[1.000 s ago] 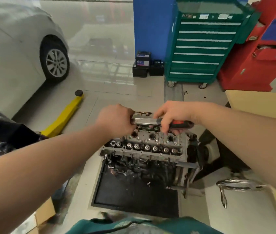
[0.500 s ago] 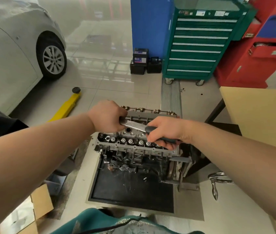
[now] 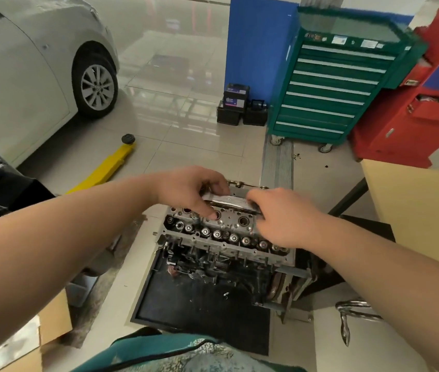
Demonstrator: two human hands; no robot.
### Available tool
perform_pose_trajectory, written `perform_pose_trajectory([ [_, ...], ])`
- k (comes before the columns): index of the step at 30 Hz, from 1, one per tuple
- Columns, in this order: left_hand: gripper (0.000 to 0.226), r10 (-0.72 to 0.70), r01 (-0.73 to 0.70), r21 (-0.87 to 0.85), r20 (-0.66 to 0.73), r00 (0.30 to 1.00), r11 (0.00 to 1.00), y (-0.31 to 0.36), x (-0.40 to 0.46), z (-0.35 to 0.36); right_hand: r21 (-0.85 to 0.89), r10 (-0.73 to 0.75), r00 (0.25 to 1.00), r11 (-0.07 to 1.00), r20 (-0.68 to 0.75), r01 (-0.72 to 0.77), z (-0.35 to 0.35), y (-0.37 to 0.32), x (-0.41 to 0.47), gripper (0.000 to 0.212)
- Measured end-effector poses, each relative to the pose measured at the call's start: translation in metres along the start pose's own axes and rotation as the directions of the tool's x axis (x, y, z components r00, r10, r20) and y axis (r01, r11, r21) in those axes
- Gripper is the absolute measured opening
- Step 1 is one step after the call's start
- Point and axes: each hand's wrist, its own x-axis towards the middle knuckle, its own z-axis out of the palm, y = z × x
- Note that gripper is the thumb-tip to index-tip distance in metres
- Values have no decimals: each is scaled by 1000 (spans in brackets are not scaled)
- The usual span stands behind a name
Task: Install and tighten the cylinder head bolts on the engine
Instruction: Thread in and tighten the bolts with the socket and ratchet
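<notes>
A white car (image 3: 25, 76) fills the far left of the workshop floor (image 3: 186, 146), with a green tool cabinet (image 3: 331, 84) and a red cabinet (image 3: 414, 116) against the far wall, a yellow jack handle (image 3: 103, 167) lying between car and engine, and two batteries (image 3: 240, 108) at the foot of a blue pillar (image 3: 256, 49). The engine (image 3: 221, 253) stands on the floor at the far edge of a black mat (image 3: 202, 310), just left of a yellow desk's (image 3: 417, 210) near corner. Its cylinder head (image 3: 221, 226) faces up, grey cast metal with a row of round valve tops along the near edge and larger dark wells behind them; the bolts themselves cannot be made out. A chrome ratchet wrench (image 3: 229, 204) lies across the far side of the head. The left hand (image 3: 189, 191) curls over its head end, fingers (image 3: 213, 214) bent down with a fingertip touching the casting. The right hand (image 3: 285, 218) wraps the handle end, though its fingers are hidden under the palm, so how tightly they close I cannot tell. The likely trouble from here is the socket riding off a bolt head if the left hand lets the tool tilt while the right pulls, rounding the bolt and driving knuckles into the casting. Uneven tightening order could also seat the head badly.
</notes>
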Motion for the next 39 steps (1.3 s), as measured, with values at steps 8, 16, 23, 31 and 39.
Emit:
perform_pose_trajectory([
  [8,31,-9,-24,-270,-121,993,962,-75,-16,36,83,-44,995,995,-91,52,11,-69,66,53],
  [16,35,292,-297,7,-213,933,955,-85,-18,-3,17,-13,979,1000,-205,16,-11,-102,97,16],
  [23,11,375,-376,29,-182,909,926,-99,-41,-48,88,12,974,996,-225,8,-36,-132,109,20],
  [31,22,313,-329,-50,-208,927,943,-133,-53,-27,42,-59,985,997,-163,66,-2,-150,124,21],
  [39,33,251,-283,-85,-271,929,955,-130,-52,-19,-85,-131,982,989,-133,121,-3,-145,134,21],
])
